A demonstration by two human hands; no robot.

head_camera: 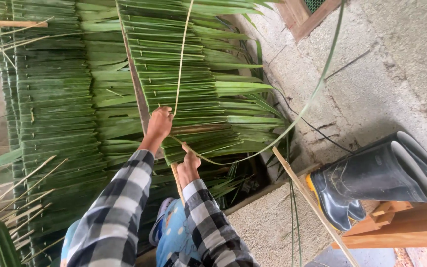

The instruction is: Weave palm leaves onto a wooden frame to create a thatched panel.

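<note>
My left hand (159, 123) grips a thin pale strip (181, 59) that runs up over a panel of folded green palm leaves (193, 89) fixed on a brown wooden stick (137, 84). Just below it, my right hand (189, 165) pinches a long green strip (292, 123) that loops right and curves up out of view. Both hands sit at the lower edge of the leaf panel, close together. My sleeves are black-and-white checked.
A stack of finished leaf panels (50, 123) lies to the left. A pair of black rubber boots (371, 180) lies on wooden planks (401, 227) at the right. A thin cane (312, 202) leans across the concrete floor (371, 74). Loose leaf ribs (11, 198) lie lower left.
</note>
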